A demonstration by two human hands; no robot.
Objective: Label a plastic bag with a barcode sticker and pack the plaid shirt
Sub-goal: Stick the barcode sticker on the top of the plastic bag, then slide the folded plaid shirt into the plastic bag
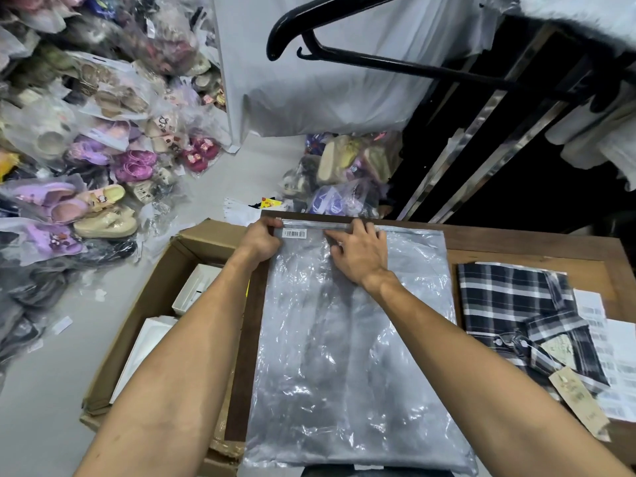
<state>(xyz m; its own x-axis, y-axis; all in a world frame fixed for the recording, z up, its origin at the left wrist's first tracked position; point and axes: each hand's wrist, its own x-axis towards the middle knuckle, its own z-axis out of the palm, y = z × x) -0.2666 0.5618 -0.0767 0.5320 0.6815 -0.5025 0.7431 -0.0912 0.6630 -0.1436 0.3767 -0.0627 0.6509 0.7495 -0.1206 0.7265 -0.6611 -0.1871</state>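
The plastic bag (351, 339) lies flat on the wooden tabletop (537, 247), its zip edge at the far side and its near edge hanging just over the tabletop's front. The barcode sticker (294, 233) sits stuck on the bag's far-left corner, just below the zip strip.

Your left hand (260, 239) is at that far-left corner, beside the sticker; its fingers are curled over the bag's corner edge and appear to pinch it, though the fingertips are hidden behind the hand, so the grip is not certain.

Your right hand (359, 253) rests on the bag to the right of the sticker. Its fingers are loosely spread and pressed down on the plastic, the forefinger laid along the zip strip and pointing toward the sticker. It holds nothing.

The plaid shirt (516, 311) is folded on the tabletop just right of the bag, outside it, with a brown hang tag (578, 401) trailing at its near end. Sheets of barcode labels (616, 366) lie partly under the shirt's right side.

A cardboard box (161, 304) stands on the floor left of the tabletop. Bagged shoes (86, 173) are piled beyond it.
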